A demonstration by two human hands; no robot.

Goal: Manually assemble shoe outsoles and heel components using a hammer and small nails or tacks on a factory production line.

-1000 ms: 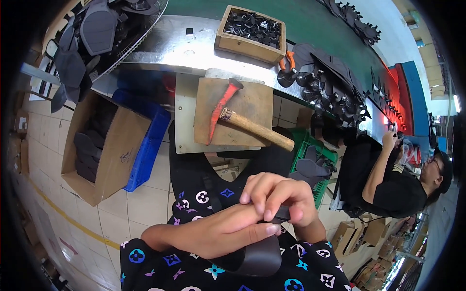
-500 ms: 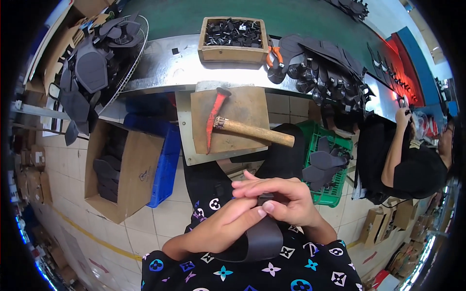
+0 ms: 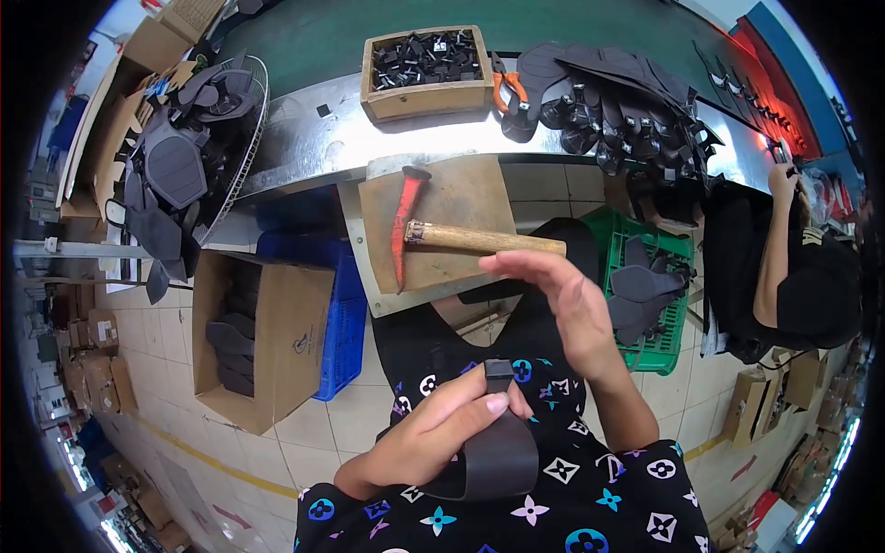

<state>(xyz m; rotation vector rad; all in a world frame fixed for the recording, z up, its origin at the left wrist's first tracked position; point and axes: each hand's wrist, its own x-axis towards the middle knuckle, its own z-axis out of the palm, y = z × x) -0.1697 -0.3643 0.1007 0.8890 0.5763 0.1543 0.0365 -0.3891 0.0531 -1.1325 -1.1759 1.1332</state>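
Observation:
In my lap, my left hand [image 3: 433, 426] is closed around a dark brown shoe sole [image 3: 502, 461]. Its broad curved end shows below the thumb, and a small black square block [image 3: 499, 370] stands up above the fingers. Most of the part between them is hidden in the grip. My right hand [image 3: 583, 318] is raised apart from it, open and without anything in it, near the wooden handle of a red-headed hammer [image 3: 479, 240]. The hammer lies on a worn tan board [image 3: 461, 189] ahead of me.
A wooden box [image 3: 426, 101] of small black pinned pieces, orange-handled pliers [image 3: 510, 90] and stacked dark soles [image 3: 636, 101] are on the metal bench. A wire basket [image 3: 253, 138] and cardboard box [image 3: 286, 341] stand left; a green crate [image 3: 659, 355] and a co-worker [image 3: 811, 267] are right.
My right hand has lifted off the black block and moved up and to the right, opening. The left hand keeps its hold on the sole. The whole view has shifted slightly.

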